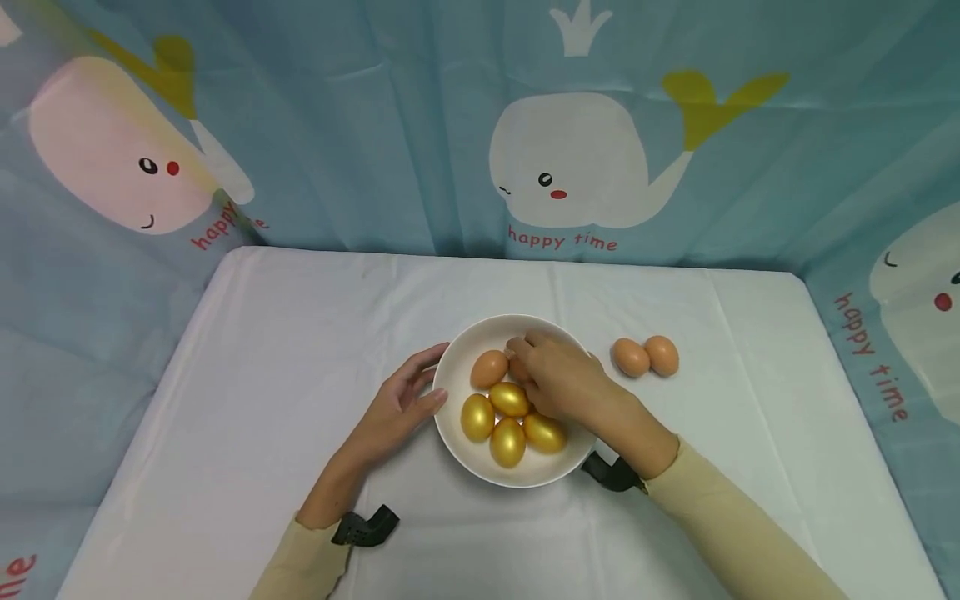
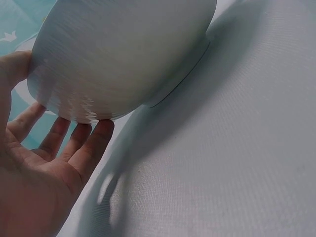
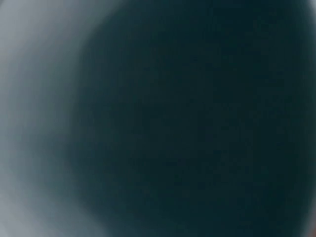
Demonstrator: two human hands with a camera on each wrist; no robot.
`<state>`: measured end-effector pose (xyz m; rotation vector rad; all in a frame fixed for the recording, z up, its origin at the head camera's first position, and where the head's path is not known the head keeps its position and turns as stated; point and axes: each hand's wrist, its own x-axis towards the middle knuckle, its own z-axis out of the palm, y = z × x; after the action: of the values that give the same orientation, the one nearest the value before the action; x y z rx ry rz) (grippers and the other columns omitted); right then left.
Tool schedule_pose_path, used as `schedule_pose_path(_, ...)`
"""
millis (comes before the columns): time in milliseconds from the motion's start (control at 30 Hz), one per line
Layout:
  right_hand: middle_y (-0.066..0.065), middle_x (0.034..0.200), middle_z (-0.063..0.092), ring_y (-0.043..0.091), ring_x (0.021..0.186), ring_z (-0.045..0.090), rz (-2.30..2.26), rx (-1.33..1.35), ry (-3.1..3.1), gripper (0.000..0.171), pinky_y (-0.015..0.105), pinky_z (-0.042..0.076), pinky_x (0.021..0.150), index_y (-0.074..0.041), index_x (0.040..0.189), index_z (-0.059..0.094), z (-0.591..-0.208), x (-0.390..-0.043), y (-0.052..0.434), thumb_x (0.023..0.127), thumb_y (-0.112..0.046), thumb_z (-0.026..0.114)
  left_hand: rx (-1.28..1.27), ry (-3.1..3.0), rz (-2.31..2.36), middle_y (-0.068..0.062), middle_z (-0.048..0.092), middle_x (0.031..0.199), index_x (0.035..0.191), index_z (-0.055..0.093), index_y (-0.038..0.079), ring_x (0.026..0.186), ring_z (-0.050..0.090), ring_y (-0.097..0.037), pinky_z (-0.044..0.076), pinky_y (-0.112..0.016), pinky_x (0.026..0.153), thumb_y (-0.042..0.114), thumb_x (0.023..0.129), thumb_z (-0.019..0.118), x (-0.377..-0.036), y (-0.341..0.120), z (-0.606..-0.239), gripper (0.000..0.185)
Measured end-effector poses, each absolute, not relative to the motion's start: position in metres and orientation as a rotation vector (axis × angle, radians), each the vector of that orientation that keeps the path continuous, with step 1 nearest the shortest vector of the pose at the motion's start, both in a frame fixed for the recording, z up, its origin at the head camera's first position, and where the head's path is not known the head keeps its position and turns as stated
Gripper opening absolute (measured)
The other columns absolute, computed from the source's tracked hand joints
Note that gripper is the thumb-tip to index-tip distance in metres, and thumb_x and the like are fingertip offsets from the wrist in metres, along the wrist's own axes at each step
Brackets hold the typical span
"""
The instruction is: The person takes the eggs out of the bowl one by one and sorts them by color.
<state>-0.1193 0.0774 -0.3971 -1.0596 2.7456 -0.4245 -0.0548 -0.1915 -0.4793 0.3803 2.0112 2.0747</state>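
Both hands work at a white bowl (image 1: 457,392) standing near the middle of the table (image 1: 262,400). From the head view, the left hand (image 1: 401,408) lies against the bowl's left outer wall with fingers straight and relaxed, thumb near the rim; the right hand (image 1: 558,375) reaches over the rim from the right, palm down, its fingers curled around a brown egg (image 1: 517,369) that is mostly hidden beneath them. Beside it in the bowl lie another brown egg (image 1: 489,368) and four golden eggs (image 1: 508,421). Two more brown eggs (image 1: 646,357) touch each other on the table just right of the bowl. Only the left wrist view shows the fingertips (image 2: 101,129) touching the bowl's underside curve. Right wrist view is dark blur, showing nothing.
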Motion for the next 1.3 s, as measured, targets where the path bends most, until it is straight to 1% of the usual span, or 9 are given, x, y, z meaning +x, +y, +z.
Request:
schedule_pose_path(100,0.004,0.088,0.056,0.021,0.083,0.052,-0.425,-1.078,2.753,0.017,0.033,0.049,0.078,-0.008,0.103,0.067,-0.398,-0.121,0.078,0.089,-0.003,0.073,0.387,2.009,2.082,-0.012,0.038,0.169,0.163,0.038,0.014,0.143,0.053,-0.008,0.060,-0.026,0.102,0.007,0.105,0.061,-0.055,-0.191,-0.479,0.063)
schedule_pose_path(267,0.004,0.091,0.057,0.020,0.084,0.052,-0.458,-1.045,2.728,0.025,0.030,0.048,0.074,-0.010,0.112,0.070,-0.397,-0.122,0.080,0.088,-0.004,0.072,0.389,1.993,2.098,-0.013,0.038,0.169,0.163,0.038,0.014,0.143,0.053,-0.009,0.061,-0.026,0.101,0.006,0.105,0.060,-0.055,-0.191,-0.480,0.063)
schedule_pose_path(333,0.003,0.091,0.057,0.019,0.085,0.052,-0.469,-1.026,2.714,0.027,0.029,0.048,0.072,-0.011,0.113,0.070,-0.397,-0.122,0.081,0.087,-0.004,0.072,0.388,1.988,2.103,-0.014,0.038,0.169,0.163,0.038,0.013,0.143,0.053,-0.009,0.061,-0.026,0.101,0.006,0.105,0.060,-0.055,-0.190,-0.480,0.063)
schedule_pose_path(567,0.003,0.088,0.055,0.018,0.084,0.051,-0.524,-1.043,2.702,0.023,0.029,0.048,0.076,-0.009,0.110,0.071,-0.396,-0.122,0.085,0.088,-0.003,0.074,0.384,1.985,2.099,-0.012,0.039,0.168,0.163,0.039,0.014,0.143,0.054,-0.009,0.061,-0.026,0.101,0.007,0.105,0.061,-0.055,-0.190,-0.481,0.062)
schedule_pose_path(733,0.004,0.086,0.053,0.018,0.081,0.049,-0.538,-1.084,2.704,0.021,0.028,0.046,0.074,-0.008,0.105,0.069,-0.394,-0.122,0.086,0.086,0.000,0.073,0.394,1.995,2.093,-0.013,0.040,0.168,0.163,0.039,0.013,0.143,0.054,-0.009,0.061,-0.026,0.101,0.006,0.105,0.060,-0.056,-0.190,-0.481,0.062)
schedule_pose_path(867,0.004,0.086,0.053,0.018,0.081,0.050,-0.527,-1.078,2.691,0.022,0.027,0.046,0.072,-0.008,0.105,0.068,-0.392,-0.122,0.085,0.085,0.000,0.073,0.389,2.003,2.089,-0.013,0.040,0.168,0.162,0.039,0.013,0.143,0.054,-0.008,0.061,-0.025,0.101,0.007,0.104,0.061,-0.056,-0.190,-0.481,0.063)
schedule_pose_path(1100,0.005,0.090,0.054,0.018,0.082,0.051,-0.478,-1.032,2.672,0.022,0.028,0.048,0.072,-0.009,0.108,0.068,-0.386,-0.123,0.086,0.088,-0.005,0.075,0.386,2.019,2.078,-0.014,0.040,0.168,0.162,0.039,0.013,0.142,0.054,-0.007,0.060,-0.024,0.102,0.008,0.105,0.061,-0.055,-0.190,-0.480,0.062)
schedule_pose_path(1200,0.005,0.089,0.054,0.018,0.081,0.051,-0.471,-1.039,2.674,0.019,0.028,0.047,0.071,-0.009,0.107,0.068,-0.384,-0.124,0.088,0.089,-0.008,0.075,0.389,2.023,2.079,-0.014,0.040,0.167,0.162,0.038,0.012,0.142,0.054,-0.007,0.060,-0.024,0.102,0.008,0.104,0.061,-0.056,-0.190,-0.481,0.062)
schedule_pose_path(1300,0.004,0.087,0.053,0.017,0.077,0.050,-0.474,-1.041,2.677,0.017,0.027,0.045,0.068,-0.010,0.104,0.067,-0.384,-0.124,0.092,0.089,-0.010,0.076,0.378,2.009,2.078,-0.012,0.040,0.168,0.162,0.039,0.014,0.142,0.054,-0.007,0.061,-0.025,0.101,0.008,0.104,0.061,-0.056,-0.189,-0.483,0.063)
